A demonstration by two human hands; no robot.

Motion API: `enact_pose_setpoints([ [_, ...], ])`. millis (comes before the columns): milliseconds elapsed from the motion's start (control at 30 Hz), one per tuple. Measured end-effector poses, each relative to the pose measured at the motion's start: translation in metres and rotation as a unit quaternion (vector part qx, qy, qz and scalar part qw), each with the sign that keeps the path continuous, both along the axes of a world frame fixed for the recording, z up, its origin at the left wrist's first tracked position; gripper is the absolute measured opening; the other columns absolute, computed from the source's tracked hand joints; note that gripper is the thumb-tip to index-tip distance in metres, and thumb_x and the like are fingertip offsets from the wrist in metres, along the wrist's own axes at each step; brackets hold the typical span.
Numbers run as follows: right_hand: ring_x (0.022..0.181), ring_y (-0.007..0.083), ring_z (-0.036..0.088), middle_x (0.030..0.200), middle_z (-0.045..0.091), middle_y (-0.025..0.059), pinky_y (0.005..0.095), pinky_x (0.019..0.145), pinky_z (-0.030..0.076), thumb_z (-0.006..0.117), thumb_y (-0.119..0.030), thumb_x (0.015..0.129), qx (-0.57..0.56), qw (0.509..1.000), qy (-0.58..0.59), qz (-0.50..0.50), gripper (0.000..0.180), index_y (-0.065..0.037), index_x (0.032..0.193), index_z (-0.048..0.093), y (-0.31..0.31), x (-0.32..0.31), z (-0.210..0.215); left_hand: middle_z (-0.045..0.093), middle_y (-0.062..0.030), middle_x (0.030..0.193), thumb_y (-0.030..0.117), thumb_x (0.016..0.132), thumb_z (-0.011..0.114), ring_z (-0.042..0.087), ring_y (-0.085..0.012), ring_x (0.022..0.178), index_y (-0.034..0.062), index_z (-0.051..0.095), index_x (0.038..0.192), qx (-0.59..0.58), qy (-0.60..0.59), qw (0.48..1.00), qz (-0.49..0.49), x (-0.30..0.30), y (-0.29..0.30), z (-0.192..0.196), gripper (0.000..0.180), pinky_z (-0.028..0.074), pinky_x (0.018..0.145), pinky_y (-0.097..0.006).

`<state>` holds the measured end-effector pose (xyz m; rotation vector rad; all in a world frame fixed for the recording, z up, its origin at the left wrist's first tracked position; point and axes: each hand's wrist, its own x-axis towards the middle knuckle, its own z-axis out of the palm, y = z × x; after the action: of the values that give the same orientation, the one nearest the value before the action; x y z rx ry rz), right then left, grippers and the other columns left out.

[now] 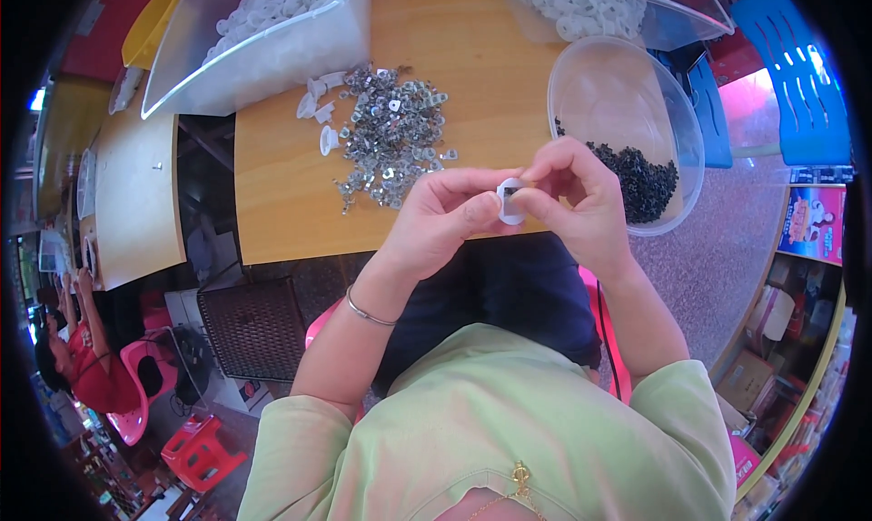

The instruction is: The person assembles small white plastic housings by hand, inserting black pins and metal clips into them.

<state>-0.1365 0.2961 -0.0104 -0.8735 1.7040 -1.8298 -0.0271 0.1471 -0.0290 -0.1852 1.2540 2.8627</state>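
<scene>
A small white oval plastic piece (pixel 502 192) with an opening in its middle is held up over the table's near edge. My left hand (pixel 440 214) pinches it from the left between thumb and fingers. From the right, the closed thumb and forefinger of my right hand (pixel 589 208) press against the same piece, near its opening. Something small and dark shows in that opening; its kind is too small to tell. Beyond my left hand lies a heap of small shiny metal clips (pixel 391 126). Small black parts (pixel 640 183) lie in a round clear tub (pixel 627 58) beyond my right hand.
Several loose white plastic pieces (pixel 315 97) lie left of the metal heap. Two clear bins, one at far left (pixel 245 62) and one at far right (pixel 681 17), hold white pieces. A blue plastic chair (pixel 799 85) stands right. A person in red (pixel 95 367) sits at another table left.
</scene>
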Motion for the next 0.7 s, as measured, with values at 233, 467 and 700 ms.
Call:
enact_pose_setpoints([
  [233, 0.068, 0.0041, 0.053, 0.084, 0.054, -0.0001, 0.0168, 0.06, 0.043, 0.069, -0.001, 0.077, 0.001, 0.999, 0.008, -0.05, 0.019, -0.002, 0.094, 0.06, -0.005, 0.008, 0.007, 0.058, -0.014, 0.115, 0.004, 0.087, 0.06, 0.06, -0.0184, 0.099, -0.0034, 0.058, 0.114, -0.058, 0.079, 0.991, 0.096, -0.005, 0.002, 0.0, 0.029, 0.05, 0.09, -0.033],
  [467, 0.067, 0.0079, 0.056, 0.081, 0.059, 0.004, 0.0197, 0.056, 0.045, 0.071, 0.001, 0.073, 0.018, 0.985, 0.162, -0.059, 0.021, -0.004, 0.092, 0.064, -0.004, 0.006, 0.008, 0.056, -0.0226, 0.115, -0.011, 0.079, 0.06, 0.058, -0.0232, 0.105, -0.0029, 0.06, 0.087, -0.115, 0.093, 0.973, 0.175, -0.006, 0.011, 0.005, 0.011, 0.051, 0.089, -0.034],
  [700, 0.063, 0.0106, 0.056, 0.078, 0.058, 0.0048, 0.0218, 0.053, 0.046, 0.071, 0.005, 0.068, 0.011, 0.955, 0.278, -0.098, 0.025, -0.004, 0.09, 0.065, -0.005, 0.008, 0.008, 0.053, -0.0108, 0.101, -0.014, 0.077, 0.06, 0.061, -0.0212, 0.097, -0.0049, 0.062, 0.091, -0.242, 0.155, 0.925, 0.249, -0.007, 0.017, -0.005, 0.017, 0.054, 0.081, -0.025],
])
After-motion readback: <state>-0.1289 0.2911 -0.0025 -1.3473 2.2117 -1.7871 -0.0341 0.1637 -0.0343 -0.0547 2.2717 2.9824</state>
